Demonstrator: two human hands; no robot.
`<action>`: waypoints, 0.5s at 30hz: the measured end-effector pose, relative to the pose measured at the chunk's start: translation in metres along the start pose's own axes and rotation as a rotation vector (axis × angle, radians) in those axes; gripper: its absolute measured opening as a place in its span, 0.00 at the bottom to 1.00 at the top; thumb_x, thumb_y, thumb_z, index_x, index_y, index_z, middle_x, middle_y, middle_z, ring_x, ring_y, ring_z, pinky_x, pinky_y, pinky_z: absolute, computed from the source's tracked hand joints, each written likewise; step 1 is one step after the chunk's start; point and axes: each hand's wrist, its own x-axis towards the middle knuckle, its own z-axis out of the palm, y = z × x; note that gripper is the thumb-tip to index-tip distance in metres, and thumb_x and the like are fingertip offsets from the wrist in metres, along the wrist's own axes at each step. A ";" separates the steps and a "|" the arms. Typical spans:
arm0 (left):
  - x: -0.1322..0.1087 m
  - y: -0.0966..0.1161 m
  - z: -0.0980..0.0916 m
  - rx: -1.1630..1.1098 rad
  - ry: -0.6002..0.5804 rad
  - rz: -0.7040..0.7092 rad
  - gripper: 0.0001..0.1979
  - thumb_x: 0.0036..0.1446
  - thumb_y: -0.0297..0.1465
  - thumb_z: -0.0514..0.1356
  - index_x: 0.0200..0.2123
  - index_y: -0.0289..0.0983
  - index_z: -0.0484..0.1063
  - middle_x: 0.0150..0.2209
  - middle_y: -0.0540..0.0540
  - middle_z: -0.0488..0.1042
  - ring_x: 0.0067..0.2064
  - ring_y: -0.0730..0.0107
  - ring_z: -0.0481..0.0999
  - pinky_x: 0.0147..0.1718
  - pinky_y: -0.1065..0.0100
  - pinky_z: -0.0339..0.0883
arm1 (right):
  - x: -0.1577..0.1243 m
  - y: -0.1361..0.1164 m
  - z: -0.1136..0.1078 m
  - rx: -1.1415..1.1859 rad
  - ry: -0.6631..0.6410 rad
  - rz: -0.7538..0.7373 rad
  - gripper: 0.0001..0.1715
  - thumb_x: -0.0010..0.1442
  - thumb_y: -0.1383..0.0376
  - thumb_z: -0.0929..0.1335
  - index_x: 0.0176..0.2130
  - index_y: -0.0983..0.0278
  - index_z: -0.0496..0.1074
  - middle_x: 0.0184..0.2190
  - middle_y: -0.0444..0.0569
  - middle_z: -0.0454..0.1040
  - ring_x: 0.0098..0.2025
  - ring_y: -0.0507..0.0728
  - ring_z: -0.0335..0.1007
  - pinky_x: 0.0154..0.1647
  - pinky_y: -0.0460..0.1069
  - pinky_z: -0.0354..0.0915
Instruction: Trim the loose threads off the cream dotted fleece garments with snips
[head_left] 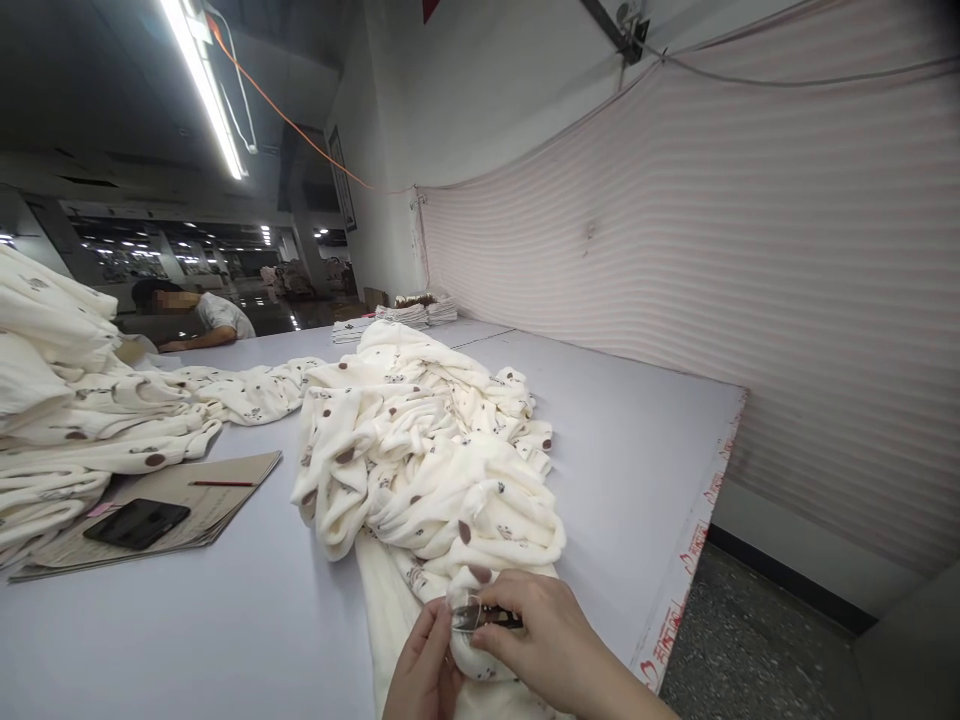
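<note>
Left hand [427, 655] and right hand [544, 625] both at the near end of the cloth pile [435, 450], close together. Right hand has small dark snips [506, 620], thumb and fingers closed round them; long axis runs crosswise to the pile, tip to the left, right by the left fingertips. Snips lie in the right hand, so that one's nearer; left is just off the tip. Left thumb and finger look pinched shut on a bit of cloth at the pile's near end. Blade gap too small to tell, so can't say if the snips are open. Thin pale loop at the tip, thread or part of the snips, unclear.

Table [262, 620] under the pile. Left of the pile: papers [225, 505] with a phone [139, 523] and a pencil [223, 484] on top; farther left, more of the same spotted cloth [45, 400]. Beyond the pile, folded stacks [405, 315]; beyond it to the left, another person [225, 315] leaning at the table. Striped sheet [675, 200] hangs on the wall, right of the pile
</note>
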 end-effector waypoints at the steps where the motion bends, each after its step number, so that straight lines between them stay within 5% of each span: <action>1: 0.000 0.001 0.001 -0.025 -0.011 -0.014 0.08 0.46 0.31 0.68 0.31 0.38 0.75 0.33 0.47 0.81 0.44 0.59 0.78 0.43 0.63 0.73 | 0.001 0.000 -0.001 0.002 0.003 0.001 0.04 0.54 0.64 0.70 0.33 0.55 0.78 0.32 0.40 0.77 0.37 0.54 0.72 0.35 0.44 0.58; 15: 0.001 0.004 0.002 -0.120 -0.069 -0.065 0.03 0.52 0.29 0.63 0.30 0.37 0.77 0.34 0.47 0.81 0.44 0.62 0.78 0.47 0.63 0.70 | -0.003 -0.003 -0.002 -0.053 0.048 0.012 0.06 0.56 0.63 0.69 0.36 0.56 0.77 0.34 0.43 0.77 0.37 0.55 0.71 0.36 0.45 0.56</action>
